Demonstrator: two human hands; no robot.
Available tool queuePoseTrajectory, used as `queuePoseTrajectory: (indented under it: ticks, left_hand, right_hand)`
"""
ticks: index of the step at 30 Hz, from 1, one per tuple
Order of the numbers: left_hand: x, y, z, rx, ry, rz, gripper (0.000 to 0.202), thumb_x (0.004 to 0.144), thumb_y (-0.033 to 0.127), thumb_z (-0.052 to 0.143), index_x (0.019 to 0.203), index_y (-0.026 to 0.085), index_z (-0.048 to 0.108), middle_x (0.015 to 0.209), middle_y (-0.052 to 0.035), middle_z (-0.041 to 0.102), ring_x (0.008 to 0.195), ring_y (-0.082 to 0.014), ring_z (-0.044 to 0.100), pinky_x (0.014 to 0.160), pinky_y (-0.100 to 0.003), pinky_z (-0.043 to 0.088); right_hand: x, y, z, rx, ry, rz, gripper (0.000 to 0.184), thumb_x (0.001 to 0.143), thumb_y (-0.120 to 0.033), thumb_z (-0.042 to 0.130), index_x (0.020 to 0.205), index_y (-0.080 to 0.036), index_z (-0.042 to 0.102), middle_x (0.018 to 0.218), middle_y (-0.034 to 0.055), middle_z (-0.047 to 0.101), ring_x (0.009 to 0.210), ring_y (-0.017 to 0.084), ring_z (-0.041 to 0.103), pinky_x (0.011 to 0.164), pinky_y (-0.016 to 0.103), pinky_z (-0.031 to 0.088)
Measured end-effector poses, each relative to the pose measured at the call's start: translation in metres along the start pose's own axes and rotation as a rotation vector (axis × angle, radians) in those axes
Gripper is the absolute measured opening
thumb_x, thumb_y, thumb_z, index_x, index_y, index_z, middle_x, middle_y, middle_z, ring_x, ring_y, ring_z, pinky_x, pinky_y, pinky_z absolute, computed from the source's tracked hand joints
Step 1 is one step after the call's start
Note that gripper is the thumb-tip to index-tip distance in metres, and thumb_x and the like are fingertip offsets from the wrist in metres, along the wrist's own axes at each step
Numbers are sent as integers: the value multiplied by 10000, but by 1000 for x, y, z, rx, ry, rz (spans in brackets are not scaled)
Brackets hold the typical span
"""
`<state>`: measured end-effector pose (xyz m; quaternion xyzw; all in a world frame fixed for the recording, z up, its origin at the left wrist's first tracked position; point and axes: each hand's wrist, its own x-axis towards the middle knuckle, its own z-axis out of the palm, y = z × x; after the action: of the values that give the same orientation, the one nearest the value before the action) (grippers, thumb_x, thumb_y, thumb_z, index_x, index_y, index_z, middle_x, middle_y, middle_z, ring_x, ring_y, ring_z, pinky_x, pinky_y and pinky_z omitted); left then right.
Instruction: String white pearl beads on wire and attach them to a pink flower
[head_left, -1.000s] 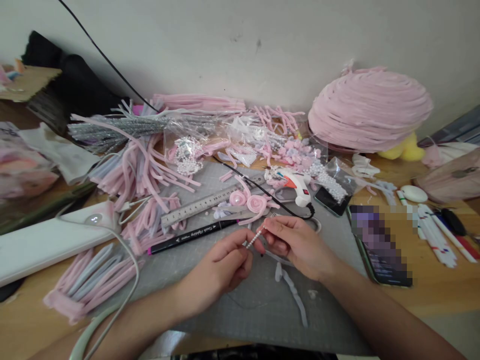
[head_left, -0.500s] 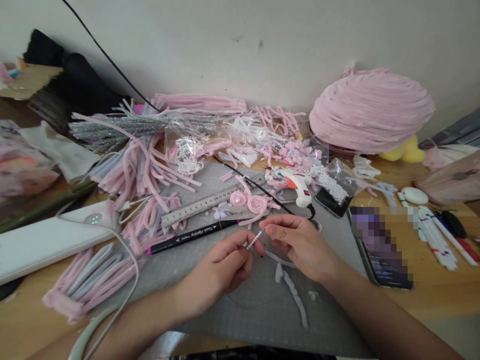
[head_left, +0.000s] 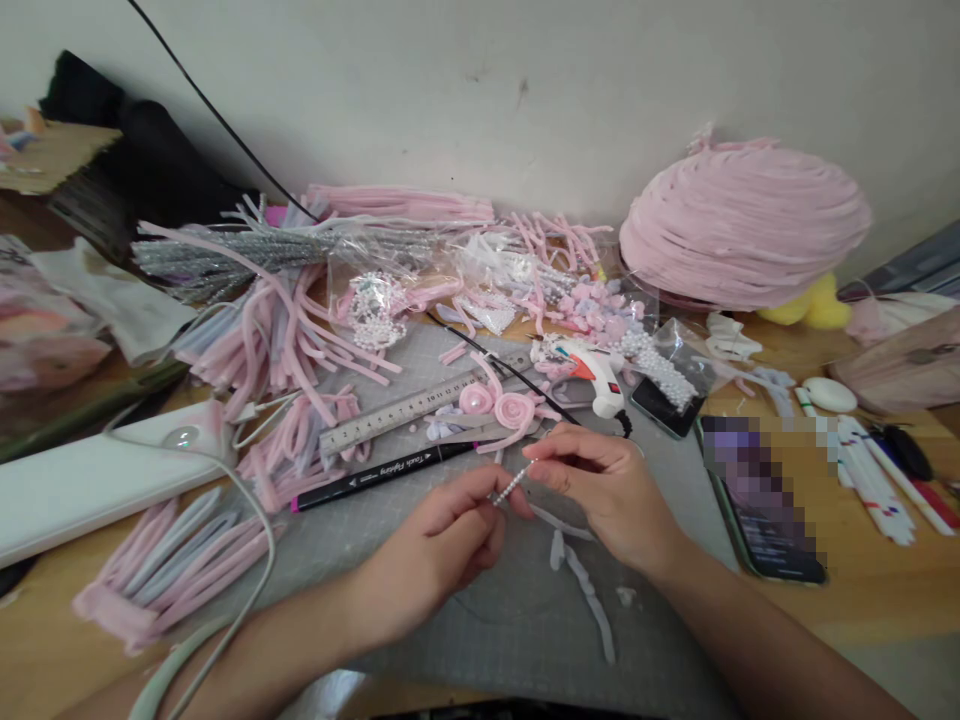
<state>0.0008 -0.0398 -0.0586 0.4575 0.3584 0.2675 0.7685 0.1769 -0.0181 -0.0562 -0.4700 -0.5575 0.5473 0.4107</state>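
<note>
A short string of small white pearl beads [head_left: 513, 487] stretches between my two hands above the cutting mat [head_left: 510, 640]. My left hand [head_left: 457, 530] is closed, its thumb and forefinger pinching the lower end. The upper end sits between the thumb and fingertips of my right hand [head_left: 600, 485]. Beneath the right hand lies a pale lilac fuzzy stem [head_left: 589, 590], bent, partly hidden by the fingers. Just beyond the hands are pink coiled fuzzy-stem roses [head_left: 514, 409], one with a pearl centre. A black marker [head_left: 382, 477] lies left of them.
A steel ruler [head_left: 420, 405] and a white glue gun [head_left: 596, 375] lie behind the hands. Bundles of pink stems [head_left: 262, 330] and a white power strip [head_left: 112, 480] are left. At right are a phone [head_left: 765, 510], white pens [head_left: 874, 480] and a large pink bundle [head_left: 742, 225].
My right hand has shifted slightly up and its fingertips have drawn a little away from the left, so more of the bead string shows. The view has tilted slightly.
</note>
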Motion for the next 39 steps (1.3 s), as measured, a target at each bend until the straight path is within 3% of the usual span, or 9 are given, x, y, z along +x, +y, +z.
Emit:
queuePoseTrajectory:
  ticks: [8, 14, 21, 32, 39]
  left_hand:
    - [0, -1, -2, 55, -5, 21, 180, 846, 227, 340, 864, 159, 505, 495, 88, 337, 403, -54, 244, 405, -189, 205]
    - [-1, 0, -1, 95, -14, 19, 190, 848, 244, 346, 869, 156, 513, 492, 87, 333, 406, -59, 255, 416, -197, 206]
    - [0, 0, -3, 91, -1, 14, 178, 845, 247, 356, 869, 156, 507, 496, 86, 342, 405, -58, 260, 413, -195, 212]
    - [0, -1, -1, 119, -2, 36, 192, 864, 250, 328, 902, 156, 490, 505, 90, 335, 401, -53, 246, 410, -193, 204]
    - [-1, -2, 0, 36, -21, 11, 183, 863, 275, 342, 901, 165, 484, 507, 92, 321, 406, -53, 222, 400, -189, 185]
  right_hand:
    - [2, -5, -4, -49, -63, 4, 95, 689, -243, 692, 780, -233, 720, 713, -16, 609, 658, 90, 533, 604, 202, 409]
    - [3, -7, -8, 6, -135, 167, 72, 680, -253, 700, 746, -224, 708, 679, -35, 616, 614, 65, 521, 568, 176, 389]
    - [2, -4, -3, 91, -81, 205, 149, 668, -262, 708, 809, -220, 687, 635, -55, 575, 574, 47, 479, 543, 160, 373]
    - [4, -6, 3, 82, 6, 160, 105, 611, -222, 734, 655, -178, 650, 609, -37, 619, 574, 79, 543, 565, 197, 425]
    - [2, 3, 4, 214, -53, 219, 134, 638, -269, 728, 678, -169, 649, 608, -34, 605, 577, 78, 543, 592, 209, 420]
